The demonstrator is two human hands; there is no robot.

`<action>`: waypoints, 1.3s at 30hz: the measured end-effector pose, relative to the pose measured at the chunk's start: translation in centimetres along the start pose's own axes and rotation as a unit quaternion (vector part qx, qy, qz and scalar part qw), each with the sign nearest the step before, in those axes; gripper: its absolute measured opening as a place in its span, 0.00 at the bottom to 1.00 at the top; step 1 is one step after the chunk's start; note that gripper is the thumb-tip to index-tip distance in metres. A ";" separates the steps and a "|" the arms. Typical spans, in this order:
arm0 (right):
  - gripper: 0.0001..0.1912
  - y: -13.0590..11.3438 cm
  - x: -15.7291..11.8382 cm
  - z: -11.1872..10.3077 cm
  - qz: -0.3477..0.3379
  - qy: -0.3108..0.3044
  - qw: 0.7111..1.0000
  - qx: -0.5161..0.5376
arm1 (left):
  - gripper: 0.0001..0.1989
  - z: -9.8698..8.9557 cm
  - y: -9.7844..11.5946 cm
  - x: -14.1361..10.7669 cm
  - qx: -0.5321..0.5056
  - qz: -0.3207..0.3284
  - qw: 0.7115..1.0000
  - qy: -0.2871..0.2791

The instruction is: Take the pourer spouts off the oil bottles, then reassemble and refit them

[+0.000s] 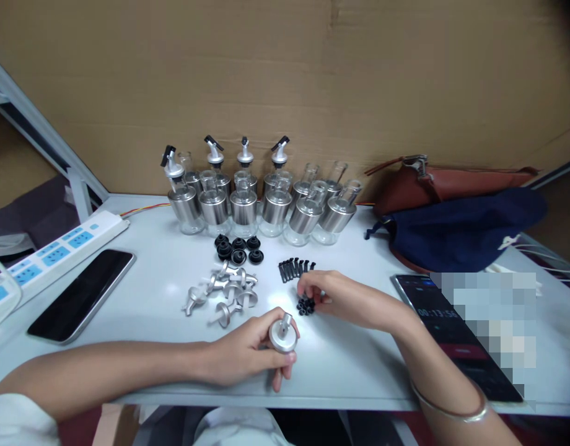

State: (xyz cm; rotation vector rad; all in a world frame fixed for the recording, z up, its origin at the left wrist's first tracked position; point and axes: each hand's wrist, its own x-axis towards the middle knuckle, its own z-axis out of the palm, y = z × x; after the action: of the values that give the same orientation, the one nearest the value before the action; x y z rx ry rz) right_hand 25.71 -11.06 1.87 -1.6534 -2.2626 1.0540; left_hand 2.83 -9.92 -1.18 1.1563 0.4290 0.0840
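Pourer top (pixel 283 337): silver, held above the near edge of the white surface (pixel 173 365), spout upward
Left hand (pixel 248 352): fingers closed around the pourer top's sides
Right hand (pixel 341 300): fingers curled and lowered at the small black pieces (pixel 305 306); whether they pinch one, cannot tell
Beyond the right fingers: a row of black levers (pixel 297 268)
Loose silver parts (pixel 227 292): heaped beyond the left hand, black stoppers (pixel 238 255) just behind them
Bottles (pixel 244 207): glass with metal bands, two rows at the back, four with tops fitted
Left side: dark phone (pixel 83 296) beside a power strip (pixel 57 255)
Right side: lit phone (pixel 456 337), its near part overlapped by the right forearm; blue pouch (pixel 466 229) against a brown bag (pixel 471 183)
In the way: the right hand partly hides the small pieces
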 end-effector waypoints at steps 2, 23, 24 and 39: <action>0.18 0.0 -0.1 0.0 0.000 0.006 1.000 -0.005 | 0.20 0.0 0.1 0.0 0.000 0.001 1.000 0.000; 0.18 0.4 0.2 0.6 -0.017 -0.019 1.000 -0.006 | 0.19 0.0 0.2 0.1 0.003 -0.006 1.000 0.002; 0.18 0.4 0.1 0.6 -0.021 -0.018 1.000 -0.002 | 0.19 0.0 0.2 0.1 0.002 -0.007 1.000 0.002; 0.16 -0.6 0.1 0.8 -0.056 -0.028 0.998 -0.008 | 0.19 0.2 0.4 0.0 0.003 -0.008 1.000 0.003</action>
State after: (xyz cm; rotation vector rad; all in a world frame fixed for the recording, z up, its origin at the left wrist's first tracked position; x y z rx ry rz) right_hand 24.82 -11.44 1.63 -1.4992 -2.3739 1.0729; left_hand 2.93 -9.90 -0.75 1.1596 0.4449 0.0727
